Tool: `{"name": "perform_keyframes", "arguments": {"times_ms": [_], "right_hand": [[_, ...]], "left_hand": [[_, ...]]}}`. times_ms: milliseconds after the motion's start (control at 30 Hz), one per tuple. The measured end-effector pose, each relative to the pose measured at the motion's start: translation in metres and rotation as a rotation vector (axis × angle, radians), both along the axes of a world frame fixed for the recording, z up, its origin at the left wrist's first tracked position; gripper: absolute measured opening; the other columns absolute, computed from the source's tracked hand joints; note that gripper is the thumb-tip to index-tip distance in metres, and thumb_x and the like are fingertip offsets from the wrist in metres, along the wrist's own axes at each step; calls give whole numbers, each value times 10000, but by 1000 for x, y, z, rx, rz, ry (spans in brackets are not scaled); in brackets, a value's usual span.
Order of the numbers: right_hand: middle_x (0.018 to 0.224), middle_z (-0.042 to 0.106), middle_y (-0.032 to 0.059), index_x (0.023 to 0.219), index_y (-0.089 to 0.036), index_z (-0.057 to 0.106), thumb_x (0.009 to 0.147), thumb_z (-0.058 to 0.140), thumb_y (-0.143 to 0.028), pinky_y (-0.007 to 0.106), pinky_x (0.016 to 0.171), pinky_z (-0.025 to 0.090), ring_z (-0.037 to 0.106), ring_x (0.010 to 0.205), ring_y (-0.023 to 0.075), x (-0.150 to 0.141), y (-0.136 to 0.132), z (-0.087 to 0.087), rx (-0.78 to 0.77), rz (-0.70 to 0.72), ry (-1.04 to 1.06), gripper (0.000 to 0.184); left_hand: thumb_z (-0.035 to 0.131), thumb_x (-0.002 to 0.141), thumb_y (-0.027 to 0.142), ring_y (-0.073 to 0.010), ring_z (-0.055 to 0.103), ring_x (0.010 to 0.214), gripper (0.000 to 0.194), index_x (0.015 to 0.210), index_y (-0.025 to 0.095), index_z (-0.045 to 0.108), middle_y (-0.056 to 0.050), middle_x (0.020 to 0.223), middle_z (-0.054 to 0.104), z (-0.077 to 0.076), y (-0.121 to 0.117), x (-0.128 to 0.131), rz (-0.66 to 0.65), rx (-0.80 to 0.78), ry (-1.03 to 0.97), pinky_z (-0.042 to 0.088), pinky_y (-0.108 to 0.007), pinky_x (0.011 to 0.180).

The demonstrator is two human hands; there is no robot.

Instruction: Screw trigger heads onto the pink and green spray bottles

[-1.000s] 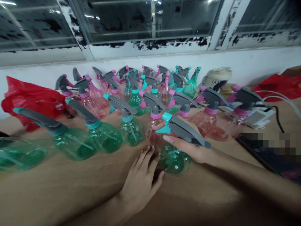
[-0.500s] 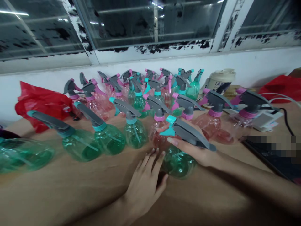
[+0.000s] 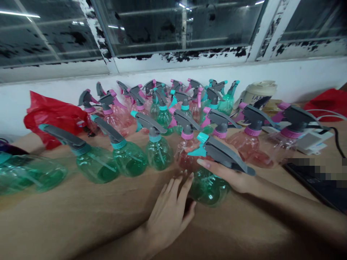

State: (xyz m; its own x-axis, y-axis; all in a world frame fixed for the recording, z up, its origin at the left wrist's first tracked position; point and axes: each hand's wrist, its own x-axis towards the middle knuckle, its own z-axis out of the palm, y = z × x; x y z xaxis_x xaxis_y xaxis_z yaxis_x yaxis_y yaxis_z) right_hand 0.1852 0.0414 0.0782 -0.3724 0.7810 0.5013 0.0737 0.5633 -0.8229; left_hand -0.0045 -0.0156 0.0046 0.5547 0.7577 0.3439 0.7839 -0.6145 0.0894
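Observation:
A green spray bottle [image 3: 210,189] with a grey and turquoise trigger head stands on the table in front of me. My right hand [image 3: 230,175] is closed around its neck, just below the trigger head, which hides part of the fingers. To the left of the bottle's base lies my left hand [image 3: 173,206], its fingers stretched out towards the bottle; whether they touch it I cannot tell. Behind them is a pink spray bottle [image 3: 187,144]. Another green spray bottle [image 3: 159,153] stands just left of that one.
Several more green bottles [image 3: 130,159] line the left side, and pink bottles [image 3: 248,144] stand at right. More bottles crowd the back by the wall. A red plastic bag [image 3: 54,119], a white tub [image 3: 260,90], cables and a dark flat device [image 3: 311,184] lie around them.
The view has turned slightly, so everything sits a little further right. Both hands keep their places at the green spray bottle.

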Motion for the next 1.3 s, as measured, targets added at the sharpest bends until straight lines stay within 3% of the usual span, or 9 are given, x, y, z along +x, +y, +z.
{"name": "perform_keyframes", "arguments": {"times_ms": [200,333,533,733,900,1067,1300], "right_hand": [[928,638,3,1033,-272,620,819,603,-279,298,629,472,588,702,143,2,0,-1,-7,6,-28,215],[963,634,0,1038,-271,604,822,605,-258,308,719,477,603,789,153,2,0,-1,-8,13,-22,217],[952,633,3,1014,-253,588,821,609,-255,301,732,489,608,816,147,0,1,0,-12,36,12,194],[1003,635,-9,1005,-272,572,818,610,-237,322,858,480,605,943,159,-6,-9,3,-59,8,36,194],[835,633,-19,894,-242,559,817,612,-287,269,687,503,609,750,127,-9,-16,4,-86,-31,9,103],[680,552,-37,777,-216,550,804,620,-324,236,546,429,522,604,100,-7,-17,2,-15,-130,-82,131],[779,622,-13,994,-239,593,815,605,-299,264,550,442,545,610,120,-8,-20,6,-85,11,-86,189]], "left_hand": [[515,849,237,-296,391,1249,461,1278,98,420,-150,1301,489,5,4,2,-23,-41,-18,294,-532,1038],[525,858,272,-285,405,1244,339,1167,132,518,-132,1256,529,8,4,2,-10,-43,-29,225,-545,1069],[523,851,234,-293,442,1211,276,1108,138,558,-130,1245,539,9,4,-2,-31,-34,-19,362,-514,996],[426,911,185,-249,523,1127,255,1134,136,539,-105,1158,600,15,8,-19,-195,68,-4,468,-422,906],[419,909,178,-256,551,1079,241,1122,140,526,-111,1127,601,15,11,-22,-152,33,-23,487,-429,875],[454,884,144,-253,550,1067,238,1109,151,530,-96,1122,591,13,12,-21,-132,-30,-38,480,-432,888],[493,861,135,-259,543,1080,276,1133,168,520,-87,1145,580,13,12,-22,-92,-83,-40,481,-438,894]]}}
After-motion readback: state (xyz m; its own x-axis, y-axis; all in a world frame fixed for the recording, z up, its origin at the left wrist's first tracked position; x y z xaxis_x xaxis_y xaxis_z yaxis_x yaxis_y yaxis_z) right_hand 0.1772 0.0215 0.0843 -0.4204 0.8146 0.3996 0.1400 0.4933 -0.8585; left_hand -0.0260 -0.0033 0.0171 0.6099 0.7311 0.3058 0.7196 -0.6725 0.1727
